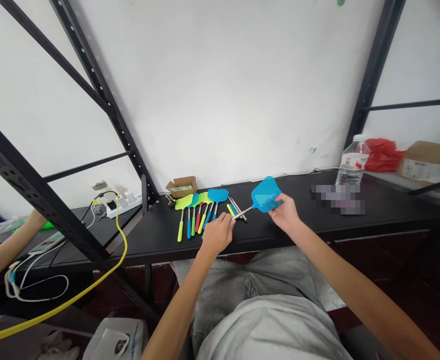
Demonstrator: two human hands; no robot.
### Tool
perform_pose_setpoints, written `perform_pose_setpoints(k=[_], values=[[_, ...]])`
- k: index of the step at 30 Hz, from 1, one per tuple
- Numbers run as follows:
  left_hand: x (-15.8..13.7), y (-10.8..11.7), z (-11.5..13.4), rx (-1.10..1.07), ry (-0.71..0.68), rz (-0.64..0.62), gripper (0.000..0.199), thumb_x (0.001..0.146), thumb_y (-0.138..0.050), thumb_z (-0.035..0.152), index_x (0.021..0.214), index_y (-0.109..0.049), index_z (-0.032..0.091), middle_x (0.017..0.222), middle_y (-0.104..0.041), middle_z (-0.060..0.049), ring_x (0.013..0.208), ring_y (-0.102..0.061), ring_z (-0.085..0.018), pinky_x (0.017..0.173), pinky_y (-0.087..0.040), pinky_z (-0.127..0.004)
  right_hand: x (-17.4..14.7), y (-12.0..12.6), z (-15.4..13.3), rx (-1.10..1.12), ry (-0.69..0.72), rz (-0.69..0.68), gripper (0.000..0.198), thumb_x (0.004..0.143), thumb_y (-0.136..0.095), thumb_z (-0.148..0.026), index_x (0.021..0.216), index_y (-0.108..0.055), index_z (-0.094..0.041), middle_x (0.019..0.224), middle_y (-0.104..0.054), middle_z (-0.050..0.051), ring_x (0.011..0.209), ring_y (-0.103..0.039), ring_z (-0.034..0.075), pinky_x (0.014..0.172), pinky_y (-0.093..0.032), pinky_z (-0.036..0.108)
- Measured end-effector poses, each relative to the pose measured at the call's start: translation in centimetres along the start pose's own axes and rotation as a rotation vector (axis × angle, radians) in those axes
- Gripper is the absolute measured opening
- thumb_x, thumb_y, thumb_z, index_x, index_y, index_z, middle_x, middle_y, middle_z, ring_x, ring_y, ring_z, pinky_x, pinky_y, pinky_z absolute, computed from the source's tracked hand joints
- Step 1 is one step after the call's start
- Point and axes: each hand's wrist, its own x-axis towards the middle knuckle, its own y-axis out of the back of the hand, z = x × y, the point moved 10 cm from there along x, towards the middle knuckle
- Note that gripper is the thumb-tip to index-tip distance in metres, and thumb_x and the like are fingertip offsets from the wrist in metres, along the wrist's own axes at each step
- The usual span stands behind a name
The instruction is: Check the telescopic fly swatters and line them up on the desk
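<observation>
Above the black table I hold a fly swatter [267,195] with a blue perforated head and a thin metal rod. My left hand [218,232] is closed around the handle end, which its fingers hide. My right hand [284,213] pinches the lower right edge of the blue head. Just behind my left hand lie several metal rods [238,208] beside yellow and blue handle pieces [231,210]. To the left, several fly swatters [198,220] lie in an overlapping row, with yellow, blue, green and red handles pointing toward me.
A small open cardboard box [182,187] stands at the wall. Toward the right are a water bottle [353,162], a red bag [383,155] and a brown package [428,162]. A yellow cable [120,227] and black rack posts [109,107] are at left, with another person's arm [15,245].
</observation>
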Motion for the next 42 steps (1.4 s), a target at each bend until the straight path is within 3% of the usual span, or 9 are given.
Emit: perform_pose_setpoints(k=[5,12,22,31,42], values=[[0.0,0.1,0.0,-0.009,0.008,0.002,0.036,0.103,-0.022,0.039,0.095,-0.052,0.021,0.092,-0.061,-0.004,0.075,-0.059,-0.018,0.056,-0.029,-0.03,-0.2,-0.4,-0.3,-0.035,0.045,-0.015,0.02,0.054,-0.055,-0.01,0.07,-0.05,-0.021,0.072,-0.063,-0.002,0.061,-0.057,0.011,0.058,-0.055,0.024],[0.1,-0.1,-0.2,-0.006,0.015,-0.013,0.036,0.103,-0.023,0.04,0.097,-0.054,0.021,0.093,-0.062,-0.004,0.076,-0.06,-0.018,0.056,-0.031,-0.031,-0.4,-0.9,-1.7,-0.149,0.22,-0.066,0.015,0.056,-0.059,-0.013,0.064,-0.048,-0.02,0.065,-0.059,-0.003,0.06,-0.056,0.012,0.059,-0.055,0.027],[0.0,-0.1,-0.3,-0.024,0.018,-0.01,0.036,0.103,-0.023,0.039,0.097,-0.054,0.022,0.095,-0.063,-0.005,0.078,-0.061,-0.019,0.059,-0.033,-0.03,-0.8,-1.2,-1.6,-0.163,0.204,-0.069,0.015,0.057,-0.06,-0.016,0.064,-0.047,-0.021,0.062,-0.058,-0.005,0.056,-0.054,0.011,0.053,-0.052,0.025],[0.1,0.3,-0.5,-0.051,0.048,0.01,0.037,0.103,-0.021,0.04,0.095,-0.053,0.022,0.092,-0.063,-0.005,0.075,-0.06,-0.018,0.057,-0.032,-0.029,-0.7,-0.5,-0.4,-0.196,0.109,-0.008,0.023,0.056,-0.06,-0.019,0.071,-0.044,-0.023,0.067,-0.062,-0.004,0.059,-0.059,0.014,0.055,-0.057,0.031],[0.0,0.4,-0.7,-0.064,0.054,0.025,0.037,0.102,-0.023,0.04,0.094,-0.054,0.022,0.09,-0.065,-0.005,0.074,-0.061,-0.019,0.058,-0.032,-0.029,-1.5,-1.5,-1.5,-0.302,0.194,-0.041,0.018,0.056,-0.061,-0.023,0.067,-0.046,-0.022,0.064,-0.06,-0.003,0.055,-0.056,0.014,0.05,-0.055,0.03]])
